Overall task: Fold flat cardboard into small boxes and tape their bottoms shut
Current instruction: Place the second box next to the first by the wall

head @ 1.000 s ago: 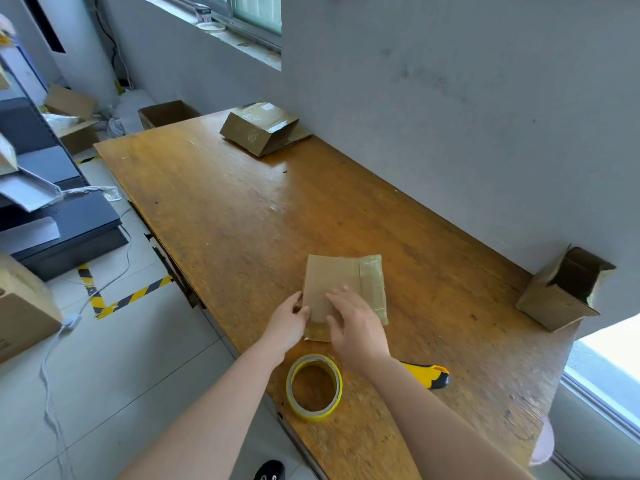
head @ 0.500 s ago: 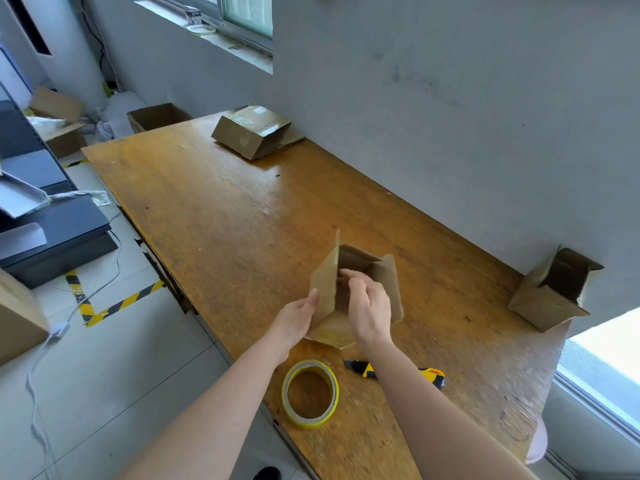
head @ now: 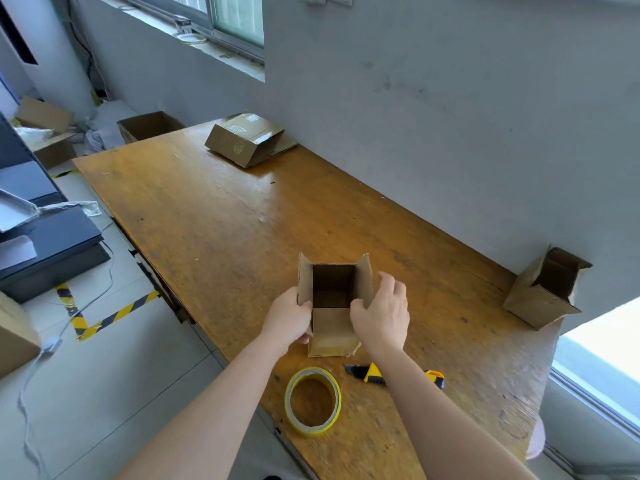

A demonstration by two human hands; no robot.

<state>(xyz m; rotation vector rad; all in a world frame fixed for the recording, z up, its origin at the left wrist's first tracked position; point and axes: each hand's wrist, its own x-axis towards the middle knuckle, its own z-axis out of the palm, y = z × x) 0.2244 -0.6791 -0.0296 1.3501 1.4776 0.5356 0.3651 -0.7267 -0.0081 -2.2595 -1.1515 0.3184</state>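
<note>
A small brown cardboard box stands opened into a square tube on the wooden table, its open end facing me and its flaps spread. My left hand grips its left wall. My right hand holds the right wall, thumb at the inner edge and fingers spread outside. A roll of yellow tape lies flat near the table's front edge, just below the box. A yellow and black utility knife lies to the right of the tape, partly hidden by my right forearm.
A taped box rests at the table's far end against the grey wall. An open folded box lies on its side at the right end. Beyond the table's left edge are floor tiles, hazard tape, black cases and more cartons.
The flat cardboard was lifted off the table and pushed open into a square tube. Both hands moved from pressing on top of it to gripping its two sides.
</note>
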